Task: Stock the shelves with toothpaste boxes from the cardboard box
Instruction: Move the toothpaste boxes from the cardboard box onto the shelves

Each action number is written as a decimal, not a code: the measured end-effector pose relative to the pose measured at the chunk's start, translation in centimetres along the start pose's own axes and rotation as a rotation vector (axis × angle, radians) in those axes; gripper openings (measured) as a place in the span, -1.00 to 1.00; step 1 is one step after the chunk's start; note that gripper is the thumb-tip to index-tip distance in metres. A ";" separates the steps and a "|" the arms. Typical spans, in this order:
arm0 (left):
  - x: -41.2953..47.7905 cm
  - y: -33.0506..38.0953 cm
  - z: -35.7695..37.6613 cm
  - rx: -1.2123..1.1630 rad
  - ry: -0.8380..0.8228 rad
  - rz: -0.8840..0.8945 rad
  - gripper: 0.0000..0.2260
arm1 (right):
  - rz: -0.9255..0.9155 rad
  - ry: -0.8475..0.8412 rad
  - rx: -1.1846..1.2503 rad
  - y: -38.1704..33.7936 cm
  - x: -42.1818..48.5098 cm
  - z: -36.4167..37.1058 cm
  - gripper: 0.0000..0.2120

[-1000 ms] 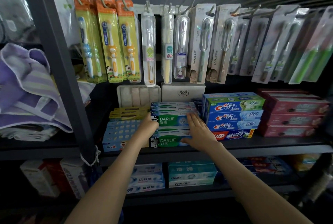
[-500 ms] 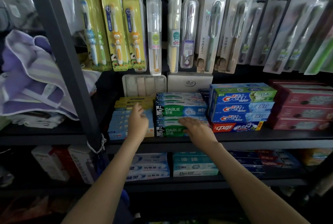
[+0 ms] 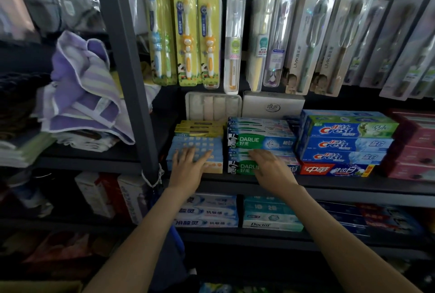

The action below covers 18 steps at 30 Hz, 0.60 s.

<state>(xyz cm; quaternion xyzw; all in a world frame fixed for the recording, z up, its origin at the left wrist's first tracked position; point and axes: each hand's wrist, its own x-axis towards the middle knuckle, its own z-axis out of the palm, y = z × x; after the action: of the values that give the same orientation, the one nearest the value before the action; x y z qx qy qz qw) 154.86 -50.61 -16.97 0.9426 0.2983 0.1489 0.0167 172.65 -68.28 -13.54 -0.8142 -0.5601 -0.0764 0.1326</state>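
Left hand: released, fingers straight and spread, palm down on the stack of light blue toothpaste boxes at the left end of the shelf. It holds nothing.

Right hand: released, fingers extended and together, lying flat across the lower DARLIE toothpaste boxes. It touches the boxes and does not grip them.

Layout of the shelf, left to right:
- The light blue stack, with yellow boxes stacked just behind it on the far side.
- The DARLIE stack, green and blue, just beside the light blue stack.
- Crest boxes, stacked on a red and blue box.
- Pink-red boxes at the right end.

Packaged toothbrushes hang on hooks above the shelf. More toothpaste boxes lie on the lower shelf below the hands.

A grey upright post bounds the bay on the left. A purple striped towel lies on the neighbouring shelf, left of the post.

A strip of brown cardboard shows at the near left corner; whether it is the supply box cannot be told
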 end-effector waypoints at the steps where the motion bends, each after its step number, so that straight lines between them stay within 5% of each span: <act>1: 0.2 -0.3 0.1 -0.007 0.011 0.017 -0.60 | -0.028 0.002 -0.003 -0.6 0.1 0.2 -0.48; 12: -0.3 -0.5 0.1 -0.058 0.065 0.002 -0.58 | -0.198 0.126 -0.021 -3.6 -0.2 2.3 -0.46; 18: -6.4 2.8 2.1 -0.249 0.482 0.043 -0.66 | -0.425 0.408 -0.077 -4.5 -4.4 5.8 -0.62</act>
<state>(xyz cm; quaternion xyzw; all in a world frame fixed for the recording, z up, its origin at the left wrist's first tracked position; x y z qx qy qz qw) 152.11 -56.43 -20.37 0.8767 0.2530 0.4049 0.0581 166.76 -69.00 -19.68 -0.6508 -0.6766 -0.2857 0.1927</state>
